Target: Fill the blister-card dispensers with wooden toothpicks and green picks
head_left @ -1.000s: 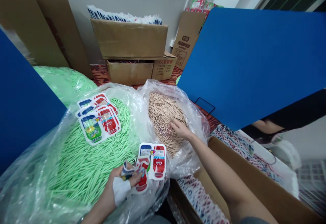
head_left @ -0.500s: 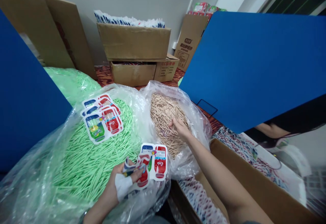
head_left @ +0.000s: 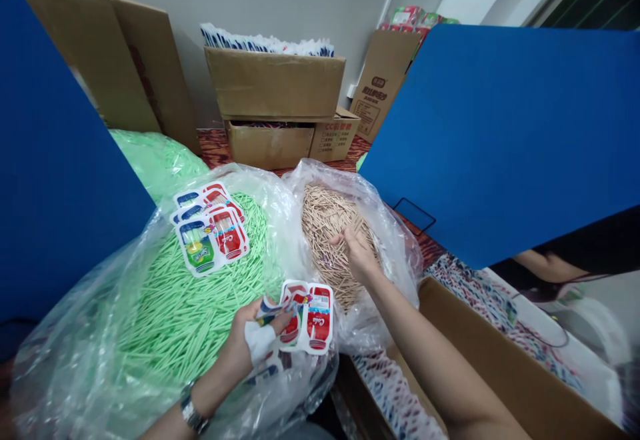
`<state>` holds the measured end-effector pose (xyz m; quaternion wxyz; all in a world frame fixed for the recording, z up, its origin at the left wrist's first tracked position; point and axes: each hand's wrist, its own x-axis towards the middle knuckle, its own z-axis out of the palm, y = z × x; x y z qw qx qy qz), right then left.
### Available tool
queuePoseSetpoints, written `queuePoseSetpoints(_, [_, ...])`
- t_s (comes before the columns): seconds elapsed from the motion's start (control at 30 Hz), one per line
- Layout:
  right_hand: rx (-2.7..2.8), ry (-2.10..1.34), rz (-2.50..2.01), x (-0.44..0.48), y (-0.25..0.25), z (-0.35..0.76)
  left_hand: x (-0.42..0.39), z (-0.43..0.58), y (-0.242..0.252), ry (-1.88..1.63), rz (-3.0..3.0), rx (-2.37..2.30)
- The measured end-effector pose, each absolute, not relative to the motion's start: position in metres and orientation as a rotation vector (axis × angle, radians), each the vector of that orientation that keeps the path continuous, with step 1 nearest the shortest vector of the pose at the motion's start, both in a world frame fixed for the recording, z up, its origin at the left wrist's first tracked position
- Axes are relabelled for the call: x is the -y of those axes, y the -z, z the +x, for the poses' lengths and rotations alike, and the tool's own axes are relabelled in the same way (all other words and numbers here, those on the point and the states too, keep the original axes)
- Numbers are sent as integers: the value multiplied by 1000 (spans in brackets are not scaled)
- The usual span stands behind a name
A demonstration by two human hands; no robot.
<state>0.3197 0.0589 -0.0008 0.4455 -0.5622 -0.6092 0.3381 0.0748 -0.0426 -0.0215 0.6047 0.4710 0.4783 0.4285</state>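
My left hand (head_left: pixel 250 343), with a white bandage on the thumb, grips a small stack of red and blue printed packets (head_left: pixel 306 315) over the bag of green sticks (head_left: pixel 190 313). My right hand (head_left: pixel 357 253) is pinched on a few tan sticks (head_left: pixel 345 233) lifted from the pile of tan sticks (head_left: pixel 327 223) in a clear plastic bag. A second stack of printed packets (head_left: pixel 213 230) lies on top of the green sticks.
Blue boards stand at the left (head_left: pixel 60 180) and right (head_left: pixel 505 133). Stacked cardboard boxes (head_left: pixel 275 103) sit at the back, one filled with white packets. An open cardboard box (head_left: pixel 500 367) with patterned contents lies at lower right. Another bag of green sticks (head_left: pixel 150 157) sits behind.
My right hand has closed on a few tan sticks and lifted slightly off the pile. The view has shifted left, and my left hand has held the packets steady.
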Motion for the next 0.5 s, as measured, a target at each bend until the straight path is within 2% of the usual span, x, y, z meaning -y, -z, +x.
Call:
queuePoseSetpoints(0.1, [1168, -931, -1114, -43, -22, 289, 38, 76, 25, -1050, 1205, -1112])
queuePoseSetpoints(0.23, [1120, -1023, -800, -22, -48, 251, 32, 75, 28, -1072, 1387, -1186])
queuePoseSetpoints(0.5, [1399, -924, -815, -6, -48, 220, 30, 72, 19, -1107, 1585, -1232])
